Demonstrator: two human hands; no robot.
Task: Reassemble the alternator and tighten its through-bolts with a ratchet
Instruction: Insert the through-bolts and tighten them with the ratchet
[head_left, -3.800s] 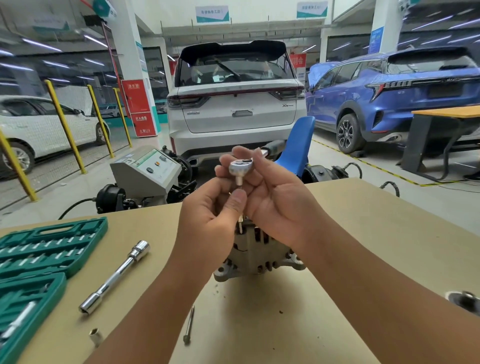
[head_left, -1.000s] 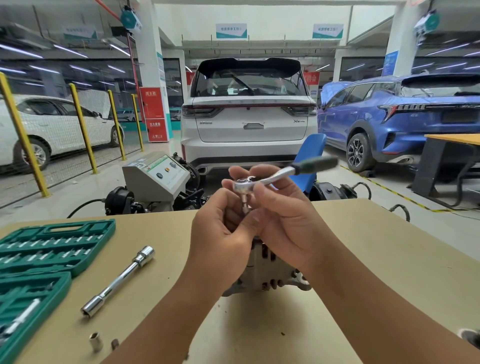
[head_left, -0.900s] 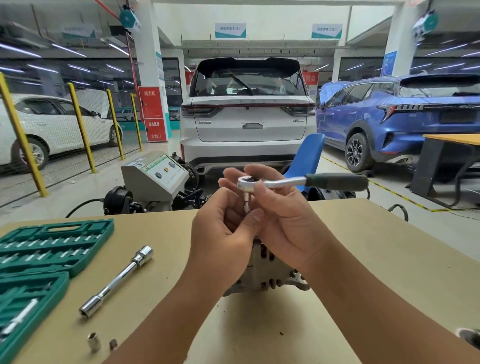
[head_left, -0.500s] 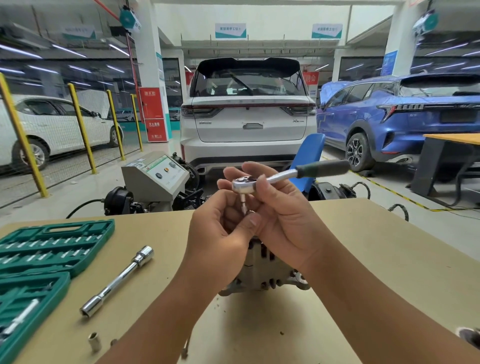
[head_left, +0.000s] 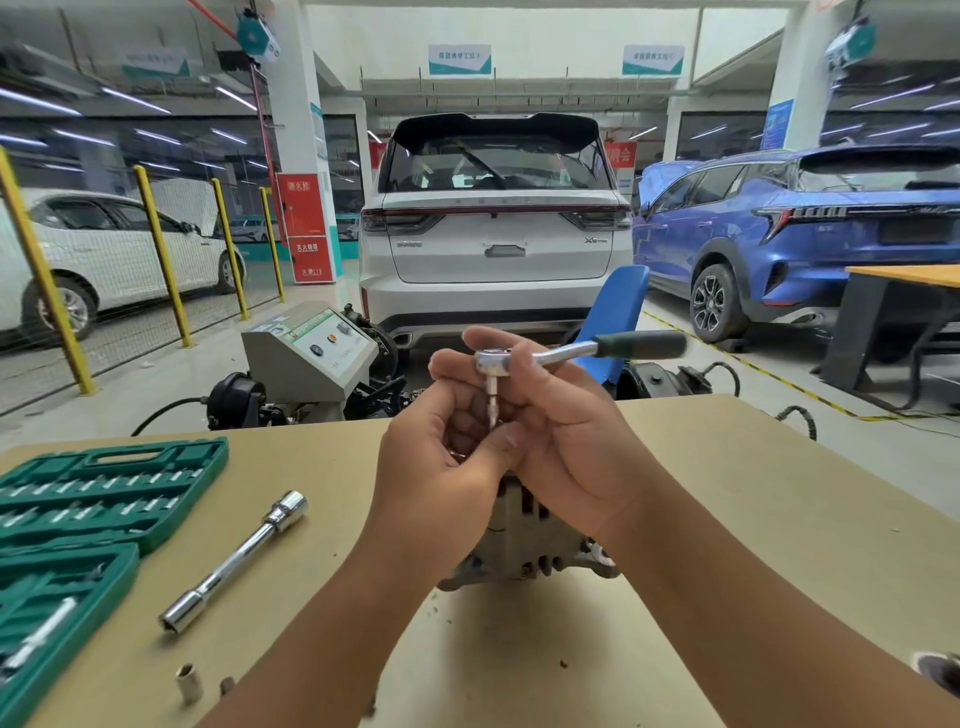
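The white car (head_left: 496, 244) at twelve o'clock reads "X6" (smaller badges blur). Both the left hand (head_left: 441, 488) and right hand (head_left: 566, 441) pinch the ratchet (head_left: 571, 353) above the table (head_left: 779, 519), hiding most of the alternator (head_left: 524, 551) beneath; its bolts cannot be made out.

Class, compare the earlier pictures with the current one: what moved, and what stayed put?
The ratchet handle swung back and forth on the right, ending nearly level. The right hand and left hand kept their grip around its head and socket above the alternator. The extension bar stayed put.
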